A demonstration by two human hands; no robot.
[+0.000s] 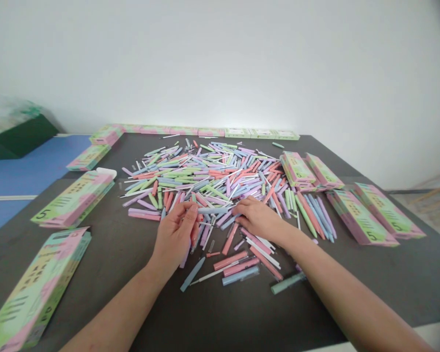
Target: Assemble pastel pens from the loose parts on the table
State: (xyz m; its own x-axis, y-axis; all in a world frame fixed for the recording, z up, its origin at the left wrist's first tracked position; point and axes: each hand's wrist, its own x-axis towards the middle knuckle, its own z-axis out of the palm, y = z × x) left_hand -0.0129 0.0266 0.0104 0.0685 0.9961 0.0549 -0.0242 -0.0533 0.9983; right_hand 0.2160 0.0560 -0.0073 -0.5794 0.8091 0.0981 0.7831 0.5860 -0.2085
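Note:
A pale blue pen barrel point(214, 210) lies level between my hands, above the near side of a heap of pen parts point(190, 173). My left hand point(176, 232) pinches one end of it between thumb and fingers. By its other end is my right hand point(258, 218), fingers bent together and pointing down at the heap; what they grip, if anything, is hidden. Below my hands are loose pink barrels point(241, 266), a blue cap point(241, 275), a thin white refill point(212, 275) and a grey-blue barrel point(192, 275).
Printed pen boxes lie on the dark table point(161, 313): an open-ended box point(75, 198) and another box point(36, 288) at left, several stacked boxes point(363, 215) at right, and a row of boxes point(183, 131) along the wall. A green bin point(22, 134) stands far left.

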